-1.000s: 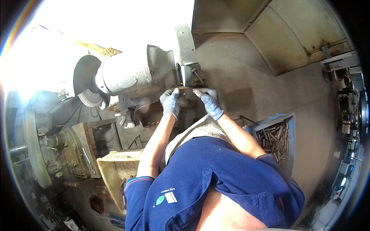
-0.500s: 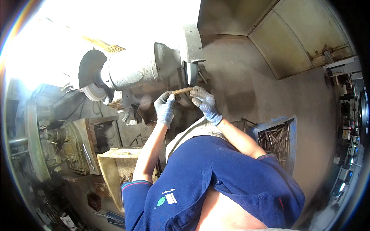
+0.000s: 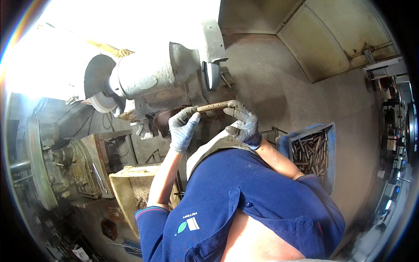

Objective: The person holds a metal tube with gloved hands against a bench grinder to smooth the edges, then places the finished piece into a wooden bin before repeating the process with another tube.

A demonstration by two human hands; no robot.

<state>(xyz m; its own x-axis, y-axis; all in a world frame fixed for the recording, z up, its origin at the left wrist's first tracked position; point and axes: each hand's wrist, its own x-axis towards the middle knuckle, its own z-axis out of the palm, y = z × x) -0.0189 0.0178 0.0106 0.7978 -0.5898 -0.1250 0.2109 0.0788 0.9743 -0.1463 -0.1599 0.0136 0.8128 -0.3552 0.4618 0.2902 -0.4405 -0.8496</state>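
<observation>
- Two gloved hands pinch one short metal tube (image 3: 212, 106) at centre frame: left hand (image 3: 182, 127) on its left end, right hand (image 3: 242, 123) on its right.
- One bench grinder (image 3: 161, 74) sits just above (two wheels visible).
- One blue bin (image 3: 330, 150) of metal pieces stands at right; one wooden box (image 3: 126, 185) at lower left.

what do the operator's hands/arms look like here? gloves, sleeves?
Both hands wear grey knit work gloves, grimy and darkened at the fingers: left hand, right hand. The gloves end at the wrists and the forearms are bare. The short sleeves of a dark blue polo shirt cover the upper arms; the left cuff has a thin red and light stripe trim. No watch or wristband shows.
</observation>
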